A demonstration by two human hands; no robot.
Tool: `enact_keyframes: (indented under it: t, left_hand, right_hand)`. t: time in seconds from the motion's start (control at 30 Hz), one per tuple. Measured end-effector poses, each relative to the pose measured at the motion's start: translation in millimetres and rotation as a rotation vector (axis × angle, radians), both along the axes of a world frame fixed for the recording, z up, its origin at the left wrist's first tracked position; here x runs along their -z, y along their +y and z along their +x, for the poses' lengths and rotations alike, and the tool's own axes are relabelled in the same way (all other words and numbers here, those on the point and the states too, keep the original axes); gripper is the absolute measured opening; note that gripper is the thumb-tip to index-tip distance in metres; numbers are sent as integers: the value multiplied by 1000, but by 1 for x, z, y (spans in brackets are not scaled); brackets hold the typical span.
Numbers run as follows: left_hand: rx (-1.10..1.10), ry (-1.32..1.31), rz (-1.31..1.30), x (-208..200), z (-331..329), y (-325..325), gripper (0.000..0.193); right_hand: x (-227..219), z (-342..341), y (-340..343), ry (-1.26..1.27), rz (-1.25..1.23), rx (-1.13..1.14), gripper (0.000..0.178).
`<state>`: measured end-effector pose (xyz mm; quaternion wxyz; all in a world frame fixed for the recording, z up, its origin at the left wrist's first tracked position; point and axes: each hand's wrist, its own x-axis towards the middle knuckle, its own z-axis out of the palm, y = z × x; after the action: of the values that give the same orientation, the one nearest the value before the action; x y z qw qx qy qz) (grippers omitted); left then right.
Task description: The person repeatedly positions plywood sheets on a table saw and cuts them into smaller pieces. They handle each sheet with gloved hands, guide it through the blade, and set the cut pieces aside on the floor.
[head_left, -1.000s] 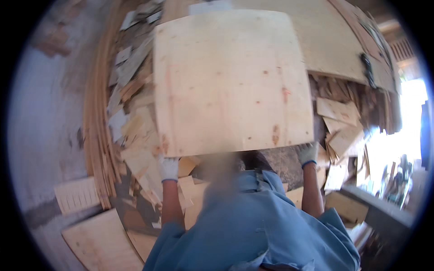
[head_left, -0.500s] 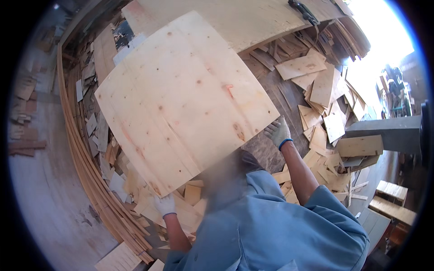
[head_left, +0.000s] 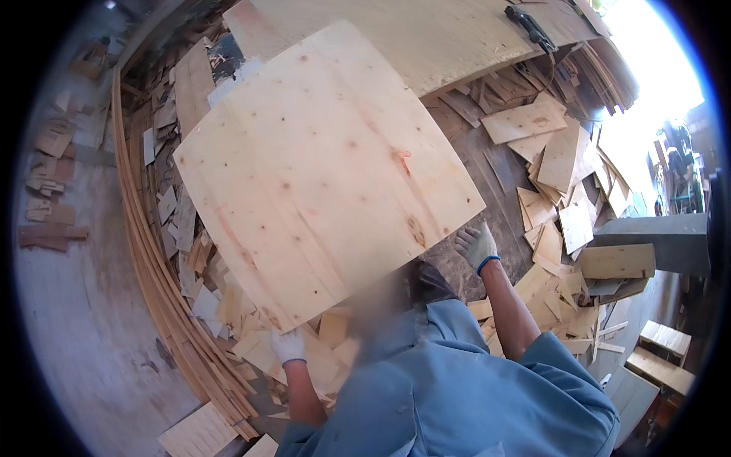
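Observation:
A large, roughly square plywood sheet (head_left: 327, 175), pale with dark knots and a red mark, fills the middle of the view at a slant. At its near left corner, my left hand (head_left: 289, 347) in a pale glove grips the edge, its fingertips hidden by the sheet. Just off the near right corner is my right hand (head_left: 477, 247), in a pale glove with a blue cuff. Its fingers are apart and hold nothing. What bears the sheet from below is hidden.
Beyond the sheet lies a broad wooden panel (head_left: 426, 46) with a dark hand tool (head_left: 531, 29) on it. Plywood offcuts (head_left: 560, 156) litter the floor at right and around my legs. Long thin strips (head_left: 152, 266) curve along the left. A grey beam (head_left: 655, 236) juts in at right.
The view has shifted slightly, so the scene sits further right. My right hand has come a little away from the sheet's corner; my left hand stays at its corner.

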<state>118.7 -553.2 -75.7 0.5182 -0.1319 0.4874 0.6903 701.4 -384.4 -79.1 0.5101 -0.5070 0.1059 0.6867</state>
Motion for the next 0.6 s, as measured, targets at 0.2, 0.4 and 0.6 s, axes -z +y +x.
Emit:
enact_keyframes:
  t: [0.2,0.4,0.6]
  left_hand:
    - [-59,2,11,-13,20,5,47]
    - [-81,-32,-7,-12,13,5,44]
    - [-147,7,-79,-22,23,12,39]
  right_hand:
    - [4,13,18,-155,-45,60,77]
    - [7,28,33,-348,-40,41,74]
    - [-3,22,40,-312,-19,-38,78]
